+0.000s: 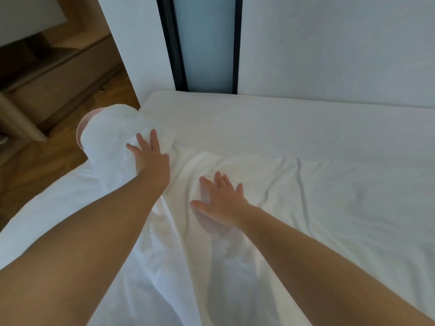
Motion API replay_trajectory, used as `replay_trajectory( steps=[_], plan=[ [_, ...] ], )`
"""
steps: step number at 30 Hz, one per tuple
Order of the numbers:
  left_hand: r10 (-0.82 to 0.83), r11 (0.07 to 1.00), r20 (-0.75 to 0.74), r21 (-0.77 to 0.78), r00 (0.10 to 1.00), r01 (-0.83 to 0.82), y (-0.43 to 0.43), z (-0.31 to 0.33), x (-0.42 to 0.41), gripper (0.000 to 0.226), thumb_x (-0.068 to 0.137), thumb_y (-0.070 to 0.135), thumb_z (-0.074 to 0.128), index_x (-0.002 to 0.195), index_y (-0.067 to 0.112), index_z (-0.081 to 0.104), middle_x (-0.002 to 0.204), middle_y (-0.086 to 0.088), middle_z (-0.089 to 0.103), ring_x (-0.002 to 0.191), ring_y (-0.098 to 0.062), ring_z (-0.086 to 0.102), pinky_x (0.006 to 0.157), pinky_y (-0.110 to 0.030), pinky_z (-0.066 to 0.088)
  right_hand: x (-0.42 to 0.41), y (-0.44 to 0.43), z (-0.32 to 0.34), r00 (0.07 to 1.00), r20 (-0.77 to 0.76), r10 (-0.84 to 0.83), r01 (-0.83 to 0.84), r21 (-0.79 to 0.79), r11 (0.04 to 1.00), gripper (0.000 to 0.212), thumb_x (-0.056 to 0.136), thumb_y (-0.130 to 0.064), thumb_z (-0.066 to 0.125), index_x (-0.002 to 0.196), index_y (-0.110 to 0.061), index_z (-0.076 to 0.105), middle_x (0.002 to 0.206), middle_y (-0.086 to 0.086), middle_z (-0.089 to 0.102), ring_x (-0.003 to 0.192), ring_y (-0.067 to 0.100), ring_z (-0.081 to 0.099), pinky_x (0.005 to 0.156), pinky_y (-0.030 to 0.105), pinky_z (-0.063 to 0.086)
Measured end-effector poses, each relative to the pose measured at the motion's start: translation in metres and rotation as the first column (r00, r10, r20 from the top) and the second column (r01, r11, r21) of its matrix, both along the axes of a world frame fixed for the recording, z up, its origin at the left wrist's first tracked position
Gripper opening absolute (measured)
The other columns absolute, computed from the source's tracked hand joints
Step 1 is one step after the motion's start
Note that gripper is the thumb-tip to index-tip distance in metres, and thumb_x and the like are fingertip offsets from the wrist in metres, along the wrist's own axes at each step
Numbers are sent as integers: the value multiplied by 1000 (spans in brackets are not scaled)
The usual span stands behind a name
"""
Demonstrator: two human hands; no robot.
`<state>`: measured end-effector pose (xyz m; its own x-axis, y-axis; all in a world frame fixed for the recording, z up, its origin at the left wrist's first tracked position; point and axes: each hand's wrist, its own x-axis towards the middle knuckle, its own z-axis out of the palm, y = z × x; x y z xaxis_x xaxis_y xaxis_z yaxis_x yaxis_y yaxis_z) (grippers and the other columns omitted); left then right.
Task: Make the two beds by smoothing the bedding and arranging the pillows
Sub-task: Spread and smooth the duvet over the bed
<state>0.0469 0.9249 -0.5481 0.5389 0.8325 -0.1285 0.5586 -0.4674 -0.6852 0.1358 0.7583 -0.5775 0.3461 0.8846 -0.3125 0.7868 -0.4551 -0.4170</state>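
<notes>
A bed with a white fitted sheet (306,128) fills the right and lower part of the view. A white duvet (270,184) lies wrinkled across it. Its corner (110,135) is bunched up at the bed's left edge, with a pinkish inner layer showing. My left hand (150,156) lies flat on that bunched corner with straight fingers. My right hand (221,201) presses flat on the wrinkled duvet a little to the right, fingers spread. No pillow is in view.
A white wall (329,43) runs along the bed's far side, with a dark-framed frosted panel (204,43) in it. Wooden floor (42,170) and a low wooden cabinet (58,74) lie to the left of the bed.
</notes>
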Motion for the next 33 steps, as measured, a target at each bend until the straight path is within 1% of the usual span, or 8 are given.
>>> replay_trajectory(
  steps=[6,10,13,15,18,20,26,33],
  plan=[
    [110,989,258,-124,960,-80,52,18,16,86,87,31,62,154,24,8,154,-21,11,113,-34,54,82,-34,49,-27,45,9,987,-142,77,-70,56,996,82,88,-71,42,155,-36,10,165,-5,2,151,21,-8,117,60,-8],
    [192,979,488,-151,851,-134,87,35,-21,53,91,8,50,140,-2,32,122,-23,54,102,-38,61,76,-41,48,-40,64,16,971,-208,117,-120,0,993,80,86,-73,44,153,-39,17,162,-8,16,151,20,2,115,62,-9],
    [314,950,223,-80,923,-303,108,48,-79,53,97,14,49,147,5,33,141,-20,47,127,-31,50,96,-34,48,-62,76,32,953,-268,140,-147,-6,989,68,87,-44,54,149,-37,28,136,-5,55,129,23,47,117,50,17],
    [412,909,26,-80,911,-409,116,45,-134,52,97,21,48,148,13,37,153,-10,36,139,-25,37,102,-29,41,-87,82,48,925,-336,179,-189,2,982,50,88,-25,52,138,-28,48,113,-3,64,103,22,60,94,35,44],
    [564,816,-25,-135,825,-562,128,20,-223,65,93,32,45,153,14,28,161,-9,17,147,-30,19,115,-34,28,-131,84,62,860,-337,383,-389,52,920,7,88,-12,51,90,-11,58,80,1,55,79,22,55,62,30,39],
    [626,750,-20,-259,780,-609,132,-18,-253,72,90,39,44,154,16,22,160,-7,20,143,-28,28,111,-32,34,-156,75,61,807,-366,464,-493,17,870,10,88,-10,52,79,-8,51,73,4,49,69,21,48,59,30,34],
    [432,815,-199,-331,879,-476,23,-5,-255,32,91,39,55,117,24,65,108,4,63,97,-19,64,86,-30,55,-182,29,30,827,-258,500,-519,-7,855,50,94,-52,52,135,-23,56,130,1,54,120,22,49,102,39,39],
    [146,925,-68,-343,987,-161,-28,-2,-228,38,89,23,62,127,20,56,117,4,63,108,-18,63,85,-27,47,-166,-25,26,893,-2,449,-449,-54,892,62,91,-61,48,145,-31,41,156,-1,30,145,22,22,116,48,16]
  ],
)
